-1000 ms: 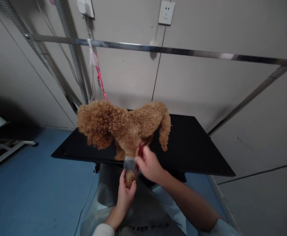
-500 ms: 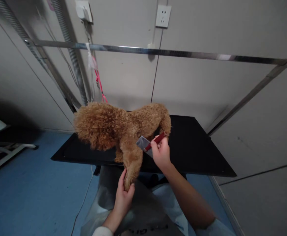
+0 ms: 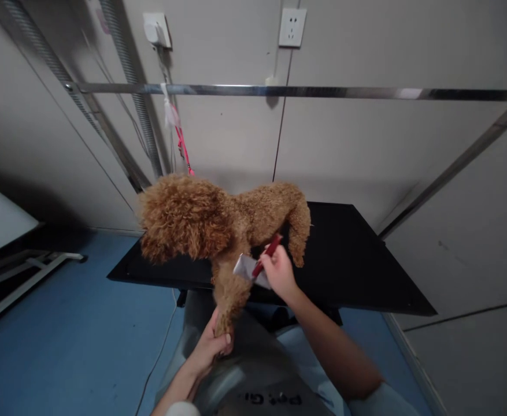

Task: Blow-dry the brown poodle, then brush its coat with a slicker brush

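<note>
A curly brown dog (image 3: 210,216) stands on a black table (image 3: 348,266), head to the left. My left hand (image 3: 210,346) is closed around the paw of its front leg, which is pulled out over the table's near edge. My right hand (image 3: 277,271) grips the red handle of a slicker brush (image 3: 253,267). The brush's pale pad rests against the upper part of that same leg. A pink leash (image 3: 182,147) runs from the dog up to the metal bar.
A steel frame (image 3: 305,91) spans above the table, with slanted posts at both sides. The wall behind carries a socket (image 3: 292,26) and a plug. Blue floor lies to the left, with a white stand's legs (image 3: 28,271) on it. A cable hangs below the table.
The brush rose from low on the leg to beside the dog's flank, then came back against the upper leg. My left hand kept its hold on the paw, now lower in view.
</note>
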`<act>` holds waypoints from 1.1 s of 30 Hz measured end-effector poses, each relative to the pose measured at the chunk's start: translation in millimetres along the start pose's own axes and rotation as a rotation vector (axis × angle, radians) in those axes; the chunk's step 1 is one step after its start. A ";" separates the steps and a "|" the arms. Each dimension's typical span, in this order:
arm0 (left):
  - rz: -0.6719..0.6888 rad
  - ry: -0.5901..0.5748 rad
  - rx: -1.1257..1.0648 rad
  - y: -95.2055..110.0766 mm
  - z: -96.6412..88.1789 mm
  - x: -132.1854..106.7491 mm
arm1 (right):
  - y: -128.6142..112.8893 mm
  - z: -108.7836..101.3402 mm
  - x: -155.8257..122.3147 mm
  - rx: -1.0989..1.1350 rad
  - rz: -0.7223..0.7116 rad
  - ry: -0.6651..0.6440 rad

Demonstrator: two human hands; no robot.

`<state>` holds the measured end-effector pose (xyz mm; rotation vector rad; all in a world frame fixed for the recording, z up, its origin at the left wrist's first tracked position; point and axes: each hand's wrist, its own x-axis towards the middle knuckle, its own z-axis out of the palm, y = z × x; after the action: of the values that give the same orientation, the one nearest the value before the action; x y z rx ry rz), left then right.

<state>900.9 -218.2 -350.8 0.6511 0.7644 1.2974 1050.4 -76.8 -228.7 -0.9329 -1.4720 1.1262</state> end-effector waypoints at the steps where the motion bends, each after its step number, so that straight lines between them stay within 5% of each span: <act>1: -0.018 -0.048 -0.062 -0.3 -2.4 -2.7 | -0.2 0.8 -1.2 0.013 -0.017 0.036; 5: -0.029 -0.212 -0.277 1.9 -7.4 -8.5 | -1.1 5.9 -9.8 0.045 -0.017 -0.274; 9: -0.040 -0.285 -0.448 6.9 -8.4 -9.9 | -3.8 8.0 -10.6 0.039 -0.053 0.035; 14: -0.060 -0.280 -0.575 7.3 -11.6 -9.9 | -5.7 11.1 -12.4 0.051 -0.038 -0.233; 18: -0.103 -0.292 -0.649 6.4 -11.2 -10.9 | -7.6 10.5 -8.1 0.090 -0.089 0.024; 23: -0.148 -0.303 -0.714 6.1 -12.0 -15.7 | -9.7 13.3 -10.4 0.094 -0.073 -0.267; 27: -0.154 -0.299 -0.701 5.8 -12.8 -18.3 | -9.1 13.0 -2.4 0.114 -0.124 -0.023; 31: -0.115 -0.280 -0.665 6.3 -9.6 -20.0 | -8.3 17.0 -7.5 0.062 -0.116 -0.288; 33: -0.096 -0.264 -0.637 6.3 -8.1 -21.3 | -8.9 18.9 -8.3 0.061 -0.086 -0.263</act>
<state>888.6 -238.1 -347.9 0.2545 0.1398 1.2434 1033.3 -90.4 -223.1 -0.6913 -1.6622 1.2592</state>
